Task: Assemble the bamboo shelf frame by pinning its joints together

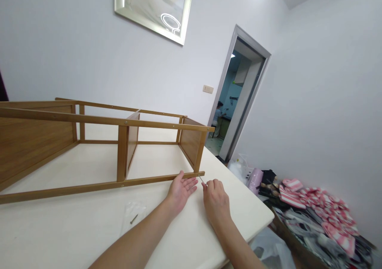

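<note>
A brown wooden shelf frame [121,153] lies on its side across the white table [89,225]. My left hand [180,193] is open, palm up, with its thumb against the lower front rail and its fingers stretched below it. Closed around a thin metal hex key [201,179] is my right hand [216,201], at the rail's right end. The key's tip meets the rail near a bolt hole; its other end is hidden in my fingers. A single screw [134,219] lies on a clear plastic bag [131,209] left of my left forearm.
The table's rounded corner [271,217] is at the right. Beyond it are a pile of pink-striped cloth [325,205], a purple roll [255,179] and a plastic bag [271,247]. Through a doorway [238,90] a person [217,115] is visible in another room.
</note>
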The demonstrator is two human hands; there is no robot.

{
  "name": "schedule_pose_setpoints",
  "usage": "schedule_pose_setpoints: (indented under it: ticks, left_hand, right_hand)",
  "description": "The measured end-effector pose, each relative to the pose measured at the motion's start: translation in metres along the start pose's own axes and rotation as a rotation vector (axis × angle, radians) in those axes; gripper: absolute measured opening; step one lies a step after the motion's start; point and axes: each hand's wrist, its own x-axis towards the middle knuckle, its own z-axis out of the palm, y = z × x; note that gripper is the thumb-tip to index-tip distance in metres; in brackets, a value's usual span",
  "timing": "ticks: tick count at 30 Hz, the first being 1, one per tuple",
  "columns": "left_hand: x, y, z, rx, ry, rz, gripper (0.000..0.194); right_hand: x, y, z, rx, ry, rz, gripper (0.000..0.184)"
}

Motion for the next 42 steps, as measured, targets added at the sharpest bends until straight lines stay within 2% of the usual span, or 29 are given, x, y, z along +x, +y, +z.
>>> schedule_pose_setpoints:
  ticks: [9, 15, 36, 42]
  left_hand:
    - [-0.0007, 0.0, 0.0001, 0.0, -0.007, 0.003, 0.027]
    - [-0.0016, 0.0006, 0.0014, 0.003, -0.002, -0.002, 0.028]
    - [-0.0033, 0.0007, 0.0017, 0.018, 0.001, 0.003, 0.03]
    - [-0.0046, 0.0011, 0.0024, 0.016, 0.002, -0.002, 0.031]
  right_hand:
    - [0.0023, -0.0001, -0.0034, -0.039, -0.075, -0.067, 0.028]
    - [0.0041, -0.0007, -0.0035, -0.101, -0.066, -0.11, 0.028]
    - [0.001, -0.0007, 0.0011, -0.039, -0.03, -0.02, 0.024]
    - [-0.0001, 0.0004, 0.005, 0.026, -0.066, -0.011, 0.018]
